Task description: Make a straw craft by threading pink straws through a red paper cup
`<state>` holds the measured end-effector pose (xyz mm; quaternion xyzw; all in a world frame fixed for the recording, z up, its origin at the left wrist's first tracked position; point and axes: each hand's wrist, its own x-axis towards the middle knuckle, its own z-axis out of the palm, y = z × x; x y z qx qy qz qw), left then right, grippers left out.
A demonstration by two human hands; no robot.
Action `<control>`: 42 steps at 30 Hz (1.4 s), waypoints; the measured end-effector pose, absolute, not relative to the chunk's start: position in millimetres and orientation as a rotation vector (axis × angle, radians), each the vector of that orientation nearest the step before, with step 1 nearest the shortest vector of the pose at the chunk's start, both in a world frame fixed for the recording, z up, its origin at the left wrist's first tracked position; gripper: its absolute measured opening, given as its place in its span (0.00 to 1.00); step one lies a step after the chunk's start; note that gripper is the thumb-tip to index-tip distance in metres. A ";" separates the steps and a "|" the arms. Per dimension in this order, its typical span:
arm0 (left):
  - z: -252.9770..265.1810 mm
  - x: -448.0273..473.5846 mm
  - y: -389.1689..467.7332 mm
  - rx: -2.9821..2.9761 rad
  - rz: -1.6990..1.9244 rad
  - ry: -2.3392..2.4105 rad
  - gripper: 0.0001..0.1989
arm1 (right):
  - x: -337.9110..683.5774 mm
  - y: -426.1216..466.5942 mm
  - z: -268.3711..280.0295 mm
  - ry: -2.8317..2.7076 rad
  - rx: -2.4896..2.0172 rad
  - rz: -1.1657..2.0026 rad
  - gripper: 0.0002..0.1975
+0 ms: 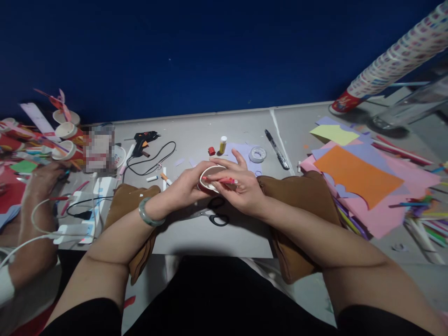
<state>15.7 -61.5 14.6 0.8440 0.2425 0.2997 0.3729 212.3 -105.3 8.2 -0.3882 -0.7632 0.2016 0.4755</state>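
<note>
Above the table's middle, my left hand (191, 182) is wrapped round a paper cup (207, 176), whose white rim faces up toward me. My right hand (245, 189) pinches a thin red strip (229, 180) at the cup's opening; one end reaches inside the cup. What the strip is made of is too blurred to tell. Black-handled scissors (219, 219) lie on the table just below my hands. Beyond them stand a yellow glue stick (223, 145) and its red cap (211, 150), near a roll of clear tape (257, 154).
Brown cushions (297, 200) lie under my forearms. A glue gun (143, 142), power strips (96, 210) and decorated cups (68, 151) are at left, near another person's hand (49, 175). Coloured paper (357, 172), a black marker (276, 148) and a long cup stack (395, 56) are at right.
</note>
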 end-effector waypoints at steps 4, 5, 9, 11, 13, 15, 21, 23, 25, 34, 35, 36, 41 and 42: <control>17.1 17.4 -63.5 2.164 0.750 0.677 0.20 | 212.7 -104.2 7.4 -1.894 -0.945 0.505 0.07; 16.8 17.8 -63.5 2.167 0.761 0.682 0.19 | 212.8 -103.8 7.1 -1.897 -0.939 0.501 0.07; 14.2 18.8 -61.9 2.168 0.791 0.669 0.22 | 213.6 -102.0 5.9 -1.894 -0.915 0.487 0.06; 12.7 18.5 -60.3 2.161 0.794 0.651 0.23 | 214.8 -101.1 6.3 -1.877 -0.935 0.493 0.06; 11.4 17.5 -58.1 2.145 0.815 0.635 0.23 | 216.7 -100.2 7.8 -1.852 -0.948 0.500 0.09; 10.5 16.0 -55.5 2.126 0.852 0.639 0.25 | 219.4 -99.2 10.4 -1.832 -0.923 0.486 0.11; 12.4 11.6 -50.9 2.170 0.908 0.721 0.30 | 227.2 -94.9 19.2 -1.770 -0.874 0.298 0.12; 14.2 11.3 -52.2 2.188 0.901 0.745 0.29 | 228.9 -94.3 20.8 -1.792 -0.874 0.226 0.12; 16.3 11.7 -54.2 2.206 0.891 0.768 0.29 | 229.8 -94.9 21.4 -1.840 -0.876 0.155 0.08; 20.2 12.9 -58.3 2.291 0.952 0.686 0.23 | 229.7 -100.5 22.0 -1.970 -0.832 -0.052 0.03; 20.2 12.8 -58.4 2.284 0.959 0.685 0.23 | 229.8 -100.7 22.0 -1.977 -0.844 -0.046 0.03; 20.2 12.8 -58.6 2.274 0.966 0.685 0.23 | 229.7 -101.0 22.1 -1.977 -0.855 -0.039 0.03; 21.4 13.6 -60.0 2.247 0.996 0.653 0.22 | 229.3 -102.1 21.7 -1.922 -0.797 0.010 0.06; 21.6 13.7 -60.1 2.248 0.999 0.650 0.22 | 229.4 -102.1 21.2 -1.924 -0.779 0.020 0.07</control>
